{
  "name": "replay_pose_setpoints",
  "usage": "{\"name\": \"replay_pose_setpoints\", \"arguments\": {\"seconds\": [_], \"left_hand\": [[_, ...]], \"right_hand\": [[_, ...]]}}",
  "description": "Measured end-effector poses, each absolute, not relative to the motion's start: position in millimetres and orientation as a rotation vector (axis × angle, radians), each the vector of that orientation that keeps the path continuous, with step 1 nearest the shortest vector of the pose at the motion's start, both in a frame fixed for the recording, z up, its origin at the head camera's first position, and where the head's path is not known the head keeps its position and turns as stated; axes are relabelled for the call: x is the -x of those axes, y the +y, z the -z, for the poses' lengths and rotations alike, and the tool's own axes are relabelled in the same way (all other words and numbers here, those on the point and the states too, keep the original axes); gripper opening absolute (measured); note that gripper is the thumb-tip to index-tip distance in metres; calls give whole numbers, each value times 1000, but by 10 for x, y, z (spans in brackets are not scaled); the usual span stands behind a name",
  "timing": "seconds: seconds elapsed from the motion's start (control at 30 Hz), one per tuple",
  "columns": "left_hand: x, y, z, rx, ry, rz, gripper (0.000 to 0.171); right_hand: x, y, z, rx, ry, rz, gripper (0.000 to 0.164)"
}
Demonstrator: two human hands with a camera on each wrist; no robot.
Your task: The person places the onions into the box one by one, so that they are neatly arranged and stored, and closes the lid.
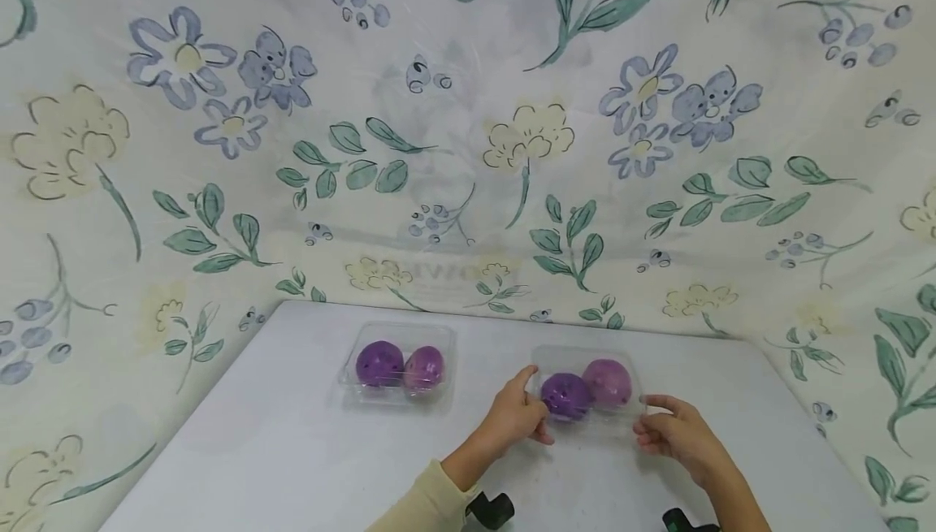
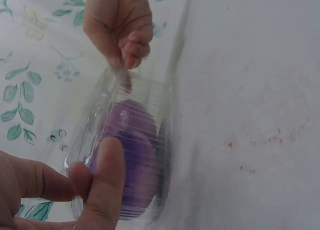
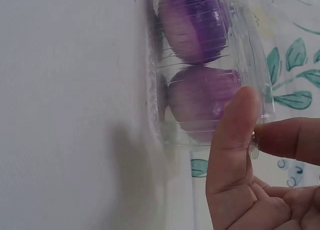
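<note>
A clear plastic clamshell box (image 1: 570,353) stands on the right half of the white table, holding a dark purple round fruit or vegetable (image 1: 566,396) and a lighter pinkish-purple one (image 1: 608,383). My left hand (image 1: 510,414) pinches the rim at the box's left end, its thumb over the near side in the left wrist view. At the opposite end, my right hand (image 1: 674,433) grips the rim between thumb and index finger; the right wrist view shows this pinch close up. Ribbed walls of the box (image 3: 165,115) face the person.
Further left on the white table (image 1: 292,451) sits a second clear box (image 1: 409,332) with two similar purple pieces. A floral cloth (image 1: 468,215) hangs behind the table's back edge and spreads around its sides. Black wrist devices (image 1: 491,509) show by both forearms.
</note>
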State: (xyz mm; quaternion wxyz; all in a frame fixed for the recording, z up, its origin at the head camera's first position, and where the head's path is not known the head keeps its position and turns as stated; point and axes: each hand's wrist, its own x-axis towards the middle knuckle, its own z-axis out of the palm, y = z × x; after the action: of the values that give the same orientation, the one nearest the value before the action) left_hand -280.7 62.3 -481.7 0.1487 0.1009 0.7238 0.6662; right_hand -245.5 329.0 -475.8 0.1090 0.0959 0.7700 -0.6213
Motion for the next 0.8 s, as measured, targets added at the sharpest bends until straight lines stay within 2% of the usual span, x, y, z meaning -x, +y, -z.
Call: {"name": "replay_pose_setpoints", "arguments": {"seconds": [0.6,0.8], "left_hand": [[2901,574,4826,-286,2157,-1828,74],[2869,405,4609,-338,2243,-1643,70]], "right_hand": [[2508,3171,4842,-343,2313,1870,53],[2497,3222,4834,-441,2476,1705,56]]}}
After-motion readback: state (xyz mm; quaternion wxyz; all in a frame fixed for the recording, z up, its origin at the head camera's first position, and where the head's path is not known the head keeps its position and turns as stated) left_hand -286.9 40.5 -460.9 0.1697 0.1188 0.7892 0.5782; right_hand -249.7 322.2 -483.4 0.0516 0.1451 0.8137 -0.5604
